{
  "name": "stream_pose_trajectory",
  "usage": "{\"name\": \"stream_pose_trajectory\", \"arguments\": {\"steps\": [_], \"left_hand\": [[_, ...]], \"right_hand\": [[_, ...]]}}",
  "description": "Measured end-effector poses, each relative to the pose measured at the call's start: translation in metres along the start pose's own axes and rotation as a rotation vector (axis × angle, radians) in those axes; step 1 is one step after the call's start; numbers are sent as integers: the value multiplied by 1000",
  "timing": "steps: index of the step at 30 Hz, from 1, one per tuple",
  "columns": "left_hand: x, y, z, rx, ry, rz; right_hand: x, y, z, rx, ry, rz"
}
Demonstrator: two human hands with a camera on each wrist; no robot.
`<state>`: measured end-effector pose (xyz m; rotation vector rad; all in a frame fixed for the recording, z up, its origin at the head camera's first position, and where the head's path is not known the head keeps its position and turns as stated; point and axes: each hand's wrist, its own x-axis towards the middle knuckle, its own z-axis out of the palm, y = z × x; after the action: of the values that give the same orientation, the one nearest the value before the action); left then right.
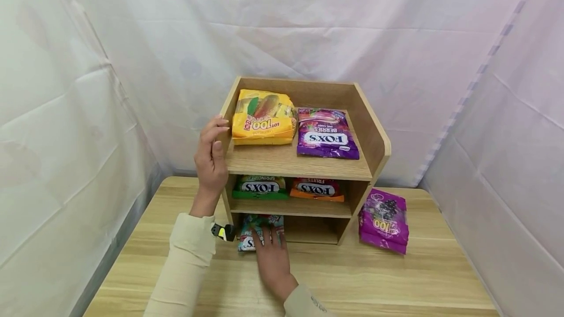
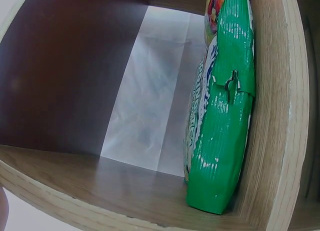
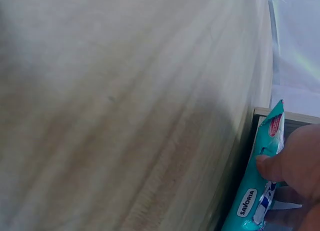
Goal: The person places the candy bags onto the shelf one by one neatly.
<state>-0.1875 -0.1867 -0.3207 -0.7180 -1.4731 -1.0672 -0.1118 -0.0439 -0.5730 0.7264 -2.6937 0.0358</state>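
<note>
At the left side panel of a wooden shelf unit [image 1: 299,163], my left hand [image 1: 212,160] rests with its fingers extended against the outside of the panel. My right hand [image 1: 274,260] lies over a teal FOX'S candy bag [image 1: 246,233] at the left of the bottom compartment, fingers spread and touching its front. Part of this bag sticks out past the shelf's front edge. In the right wrist view the right thumb touches the teal bag [image 3: 247,191] near its edge. The left wrist view looks into the middle compartment, where a green FOX'S bag [image 2: 220,136] lies on the board.
On the top board are a yellow LOT 100 bag [image 1: 264,119] and a purple FOX'S Berries bag [image 1: 327,133]. An orange-edged FOX'S bag [image 1: 317,190] shares the middle compartment. A magenta LOT 100 bag [image 1: 384,221] lies on the table [image 1: 374,283], right of the unit. White sheets surround the table.
</note>
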Motion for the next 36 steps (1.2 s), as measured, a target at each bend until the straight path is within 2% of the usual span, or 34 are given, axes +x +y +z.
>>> {"name": "stream_pose_trajectory", "arguments": {"steps": [5, 13, 20, 36], "left_hand": [[-1, 0, 1, 1, 4, 2], [-1, 1, 0, 2, 3, -5], [-1, 0, 0, -6, 5, -1], [-1, 0, 0, -10, 1, -11]], "right_hand": [[-5, -1, -6, 18, -25, -3], [-19, -11, -14, 47, -117, -21], [-23, -12, -10, 70, -96, -19], [-15, -7, -1, 60, -133, -38]]}}
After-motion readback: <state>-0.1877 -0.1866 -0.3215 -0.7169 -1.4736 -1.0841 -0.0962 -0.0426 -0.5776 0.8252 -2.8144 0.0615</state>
